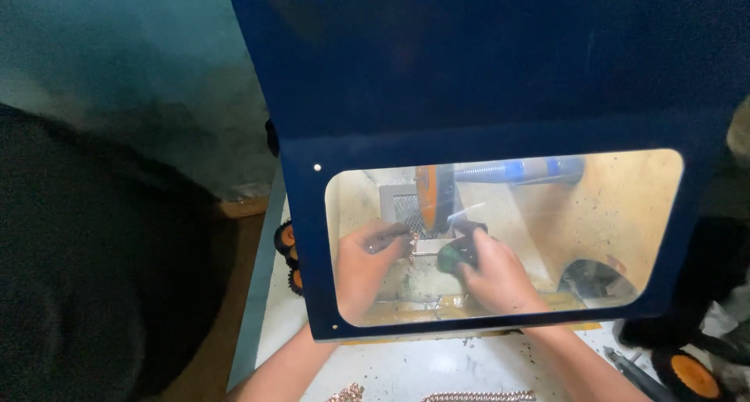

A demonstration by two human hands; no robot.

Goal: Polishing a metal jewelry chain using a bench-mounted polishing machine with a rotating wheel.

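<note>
Both hands inside blue hood (500, 74), behind its window. Left hand (366, 265) pinched on chain (412, 246), right hand (494, 277) clamped on green block (451, 257), just below orange wheel (427, 199), likely to steady the chain against it.

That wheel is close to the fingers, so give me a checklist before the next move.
1. Left hand grips the chain piece: ok.
2. Right hand holds the dark green block: ok.
3. Fingers apart from the orange wheel: ok.
4. Blue hood with window between face and wheel: ok.
5. Wheel spinning: cannot tell.
6. Loose chains outside the hood: ok.
</note>
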